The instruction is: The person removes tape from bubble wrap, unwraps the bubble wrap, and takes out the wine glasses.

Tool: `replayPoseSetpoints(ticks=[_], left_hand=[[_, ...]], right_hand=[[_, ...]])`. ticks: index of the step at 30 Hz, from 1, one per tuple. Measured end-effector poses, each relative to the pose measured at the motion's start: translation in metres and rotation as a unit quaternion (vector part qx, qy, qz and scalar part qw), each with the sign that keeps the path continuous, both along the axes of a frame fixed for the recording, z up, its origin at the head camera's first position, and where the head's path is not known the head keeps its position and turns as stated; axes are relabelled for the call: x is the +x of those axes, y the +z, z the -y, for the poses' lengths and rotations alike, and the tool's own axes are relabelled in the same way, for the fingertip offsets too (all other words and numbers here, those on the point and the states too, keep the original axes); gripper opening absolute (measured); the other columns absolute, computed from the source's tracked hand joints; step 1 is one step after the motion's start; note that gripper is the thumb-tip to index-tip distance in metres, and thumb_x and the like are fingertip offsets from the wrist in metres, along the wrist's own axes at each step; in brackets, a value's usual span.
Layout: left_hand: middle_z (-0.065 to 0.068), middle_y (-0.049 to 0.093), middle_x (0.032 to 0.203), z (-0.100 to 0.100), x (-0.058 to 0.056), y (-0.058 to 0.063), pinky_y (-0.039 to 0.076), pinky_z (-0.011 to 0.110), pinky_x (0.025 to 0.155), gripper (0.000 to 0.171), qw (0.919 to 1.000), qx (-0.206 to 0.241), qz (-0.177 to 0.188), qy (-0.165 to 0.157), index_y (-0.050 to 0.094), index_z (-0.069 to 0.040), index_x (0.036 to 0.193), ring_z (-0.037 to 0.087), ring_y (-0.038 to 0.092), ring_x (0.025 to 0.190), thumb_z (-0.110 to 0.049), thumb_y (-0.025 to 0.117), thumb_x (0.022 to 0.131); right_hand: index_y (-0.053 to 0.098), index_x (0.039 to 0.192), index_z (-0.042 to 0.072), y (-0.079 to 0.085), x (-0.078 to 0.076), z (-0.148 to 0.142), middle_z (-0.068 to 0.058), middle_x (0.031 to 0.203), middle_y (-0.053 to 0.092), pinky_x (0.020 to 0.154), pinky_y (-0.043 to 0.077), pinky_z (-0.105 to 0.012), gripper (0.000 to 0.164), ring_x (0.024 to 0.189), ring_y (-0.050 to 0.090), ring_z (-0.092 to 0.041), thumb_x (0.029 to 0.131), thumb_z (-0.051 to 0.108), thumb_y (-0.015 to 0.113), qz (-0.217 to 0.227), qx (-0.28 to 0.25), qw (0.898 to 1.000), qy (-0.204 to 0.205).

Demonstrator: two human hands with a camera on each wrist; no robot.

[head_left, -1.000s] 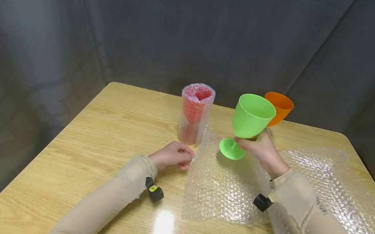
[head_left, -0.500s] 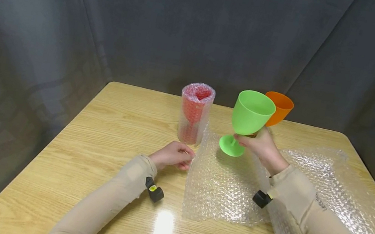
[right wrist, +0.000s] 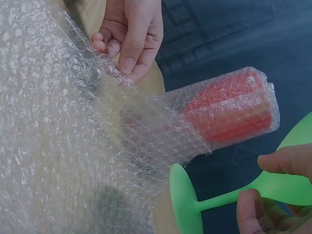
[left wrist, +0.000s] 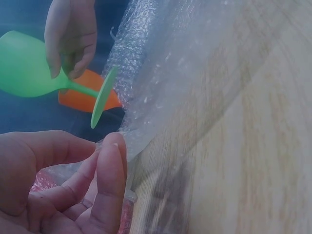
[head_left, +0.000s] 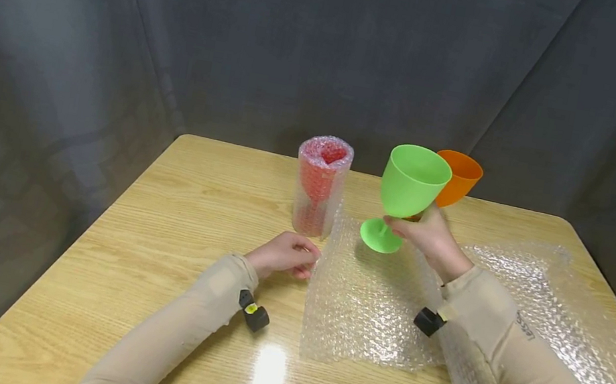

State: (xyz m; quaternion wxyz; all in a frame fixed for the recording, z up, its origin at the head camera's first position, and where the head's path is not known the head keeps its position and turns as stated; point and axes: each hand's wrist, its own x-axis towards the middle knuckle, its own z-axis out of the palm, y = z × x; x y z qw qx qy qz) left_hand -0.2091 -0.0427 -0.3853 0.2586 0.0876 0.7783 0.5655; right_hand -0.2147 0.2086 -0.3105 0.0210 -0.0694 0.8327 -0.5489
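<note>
My right hand grips a bright green plastic goblet near its stem, bowl upward and slightly tilted, above a sheet of bubble wrap. The round green foot hangs over the sheet in the right wrist view. My left hand pinches the left edge of that sheet between thumb and fingertips, close to the wood; the left wrist view shows the fingertips meeting at the edge. Beyond the green goblet stands an orange goblet, its lower part hidden by my right hand.
A red goblet rolled in bubble wrap stands upright behind my left hand. More bubble wrap lies to the right, under and beyond my right forearm. Dark cloth hangs behind the wooden table.
My right hand has lifted the green goblet slightly and shifted it a little to the left. My left hand has stayed at the sheet's edge.
</note>
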Motion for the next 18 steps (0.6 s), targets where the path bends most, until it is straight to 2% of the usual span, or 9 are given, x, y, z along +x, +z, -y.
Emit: replayPoseSetpoints(ticks=[18], left_hand=[[0.001, 0.055, 0.074, -0.0009, -0.0013, -0.0037, 0.05, 0.014, 0.055, 0.025, 1.0, -0.003, -0.001, 0.0, 0.059, 0.007, 0.112, 0.004, 0.056, 0.057, -0.007, 0.051, 0.093]], right_hand=[[0.034, 0.128, 0.001, -0.0002, -0.0056, 0.002, -0.003, 0.106, 0.049, 0.079, 0.052, -0.02, 0.055, 0.09, 0.054, -0.008, 0.082, 0.0, 0.062, 0.008, 0.005, 1.0, -0.007]])
